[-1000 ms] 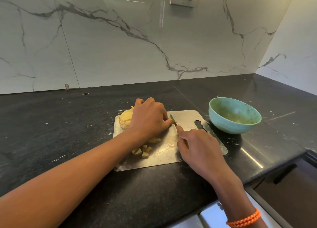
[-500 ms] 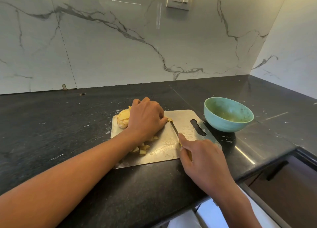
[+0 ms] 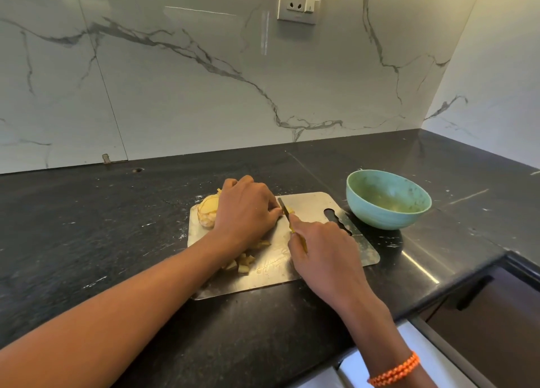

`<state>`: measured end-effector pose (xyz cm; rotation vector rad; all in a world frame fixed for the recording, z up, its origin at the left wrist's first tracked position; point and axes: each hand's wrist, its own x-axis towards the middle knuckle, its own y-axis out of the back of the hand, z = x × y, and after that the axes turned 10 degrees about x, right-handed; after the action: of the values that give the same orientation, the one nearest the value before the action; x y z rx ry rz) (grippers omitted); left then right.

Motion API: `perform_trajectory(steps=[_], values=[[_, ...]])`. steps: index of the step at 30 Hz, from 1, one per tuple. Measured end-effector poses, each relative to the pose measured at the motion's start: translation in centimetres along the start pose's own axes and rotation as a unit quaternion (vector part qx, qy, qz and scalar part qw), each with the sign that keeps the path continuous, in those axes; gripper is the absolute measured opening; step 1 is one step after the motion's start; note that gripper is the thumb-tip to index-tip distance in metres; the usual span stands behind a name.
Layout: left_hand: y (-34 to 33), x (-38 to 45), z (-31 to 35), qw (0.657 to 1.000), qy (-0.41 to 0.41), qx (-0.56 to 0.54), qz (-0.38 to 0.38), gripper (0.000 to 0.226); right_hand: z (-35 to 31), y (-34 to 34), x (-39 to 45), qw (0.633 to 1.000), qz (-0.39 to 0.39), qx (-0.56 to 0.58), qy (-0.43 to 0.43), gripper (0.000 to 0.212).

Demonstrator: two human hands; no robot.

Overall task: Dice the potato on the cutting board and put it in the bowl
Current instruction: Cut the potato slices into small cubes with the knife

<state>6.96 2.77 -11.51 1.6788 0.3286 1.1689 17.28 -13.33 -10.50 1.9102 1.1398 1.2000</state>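
Observation:
A steel cutting board [image 3: 309, 209] lies on the black counter. My left hand [image 3: 247, 209] presses down on potato slices at the board's middle; most of that piece is hidden under my fingers. A larger yellow potato chunk [image 3: 208, 212] sits at the board's far left corner. Several diced cubes [image 3: 244, 263] lie under my left wrist. My right hand [image 3: 324, 256] grips a small knife [image 3: 285, 209] with a yellow handle, its blade set against the potato by my left fingertips. A light green bowl [image 3: 388, 199] stands right of the board, with no potato visible inside.
The black stone counter [image 3: 102, 227] runs left and back to a marble wall. A wall socket [image 3: 298, 3] sits above. The counter's front edge drops off at the right near a dark drawer [image 3: 482, 314]. An orange bracelet [image 3: 394, 370] circles my right wrist.
The knife blade has moved forward again to my left fingertips after being drawn back towards me. My left hand stays on the potato. The camera view tilted slightly.

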Motion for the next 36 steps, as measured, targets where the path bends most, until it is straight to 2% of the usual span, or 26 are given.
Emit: perform_trajectory(steps=[14,25,30,36], values=[[0.9,-0.2,0.5,1.000,0.021,0.005,-0.007,0.032,0.4,0.9,-2.7,1.000,-0.025,0.006,0.010,0.050],[1.5,-0.5,-0.3,0.999,0.031,-0.021,-0.001,0.020,-0.3,1.3,-2.5,0.997,0.050,0.057,-0.002,0.044],[1.4,-0.5,-0.6,0.999,0.035,-0.017,-0.011,0.020,-0.6,0.1,0.2,0.999,-0.001,0.032,0.007,0.046],[1.2,-0.6,-0.6,0.999,0.031,-0.019,-0.009,0.021,-0.2,-0.2,0.4,1.000,-0.010,0.015,0.011,0.046]])
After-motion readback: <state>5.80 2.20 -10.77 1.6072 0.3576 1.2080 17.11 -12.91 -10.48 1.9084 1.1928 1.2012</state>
